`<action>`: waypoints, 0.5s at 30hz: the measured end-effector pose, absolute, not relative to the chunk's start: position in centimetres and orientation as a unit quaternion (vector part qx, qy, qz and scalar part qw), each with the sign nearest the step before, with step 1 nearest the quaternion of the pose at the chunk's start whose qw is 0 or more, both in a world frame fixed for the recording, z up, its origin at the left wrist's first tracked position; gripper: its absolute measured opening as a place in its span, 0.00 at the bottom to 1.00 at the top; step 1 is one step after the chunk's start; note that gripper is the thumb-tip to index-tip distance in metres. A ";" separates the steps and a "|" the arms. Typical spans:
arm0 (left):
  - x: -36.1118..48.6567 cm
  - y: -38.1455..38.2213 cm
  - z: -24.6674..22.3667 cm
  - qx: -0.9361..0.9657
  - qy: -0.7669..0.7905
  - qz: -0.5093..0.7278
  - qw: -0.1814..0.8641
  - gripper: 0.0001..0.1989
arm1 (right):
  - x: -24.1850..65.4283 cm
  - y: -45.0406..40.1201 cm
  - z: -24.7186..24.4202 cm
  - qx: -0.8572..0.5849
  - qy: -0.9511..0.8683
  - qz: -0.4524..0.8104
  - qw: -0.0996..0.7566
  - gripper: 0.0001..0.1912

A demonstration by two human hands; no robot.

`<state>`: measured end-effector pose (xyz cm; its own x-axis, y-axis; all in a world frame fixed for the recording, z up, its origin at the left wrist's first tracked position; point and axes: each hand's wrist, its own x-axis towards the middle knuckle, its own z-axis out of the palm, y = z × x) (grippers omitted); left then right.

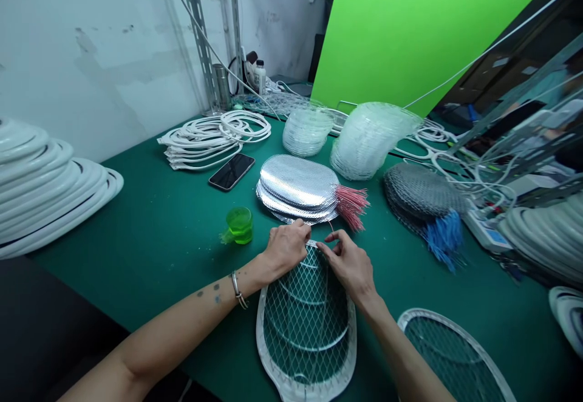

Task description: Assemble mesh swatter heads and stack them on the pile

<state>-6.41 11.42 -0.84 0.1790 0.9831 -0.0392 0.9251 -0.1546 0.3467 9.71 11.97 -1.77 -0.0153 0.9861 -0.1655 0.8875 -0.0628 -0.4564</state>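
Pretty busy bench shot here. A white electric swatter frame [306, 329] with wire mesh is being held at the far end of its rim, and the rest of it is laid back toward the camera between the two forearms, low over the green surface [150, 256]. The grip is narrow on both sides: the rim is pinched by the left hand [286, 249], curled over from the near side, and by the right hand [348, 265], closed in right beside it. A thin wire [330, 226] is seen just past the fingertips, though what it's fixed to can't be made out.

Just ahead of the hands, a stack of perforated silver oval panels [298, 183] is lying with a tuft of pink wires [350, 204] sticking out. A green cup [239, 226] is sitting near the left hand, and a second swatter frame [455, 353] is lying off to the right, well clear of the right hand. Further back, a smartphone [231, 171], a bundle of white looped rims [214, 138] and two stacks of clear curved pieces [371, 141] can be spotted, plus a gray mesh stack [421, 192] with blue wires [445, 238].
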 end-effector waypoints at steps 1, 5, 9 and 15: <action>-6.4 11.4 -0.8 0.751 0.635 0.100 0.151 0.08 | 9.7 11.4 -1.8 -0.682 -0.692 0.205 0.120 0.14; -6.5 11.4 -0.8 0.745 0.640 0.108 0.157 0.08 | 10.1 9.0 -2.6 -0.547 -0.818 0.035 0.173 0.11; -6.3 11.4 -1.0 0.743 0.641 0.114 0.158 0.08 | 10.4 7.5 -3.6 -0.481 -0.853 -0.072 0.186 0.12; -6.0 11.3 -1.0 0.738 0.648 0.110 0.154 0.09 | 9.9 7.2 -3.8 -0.477 -0.857 -0.099 0.167 0.13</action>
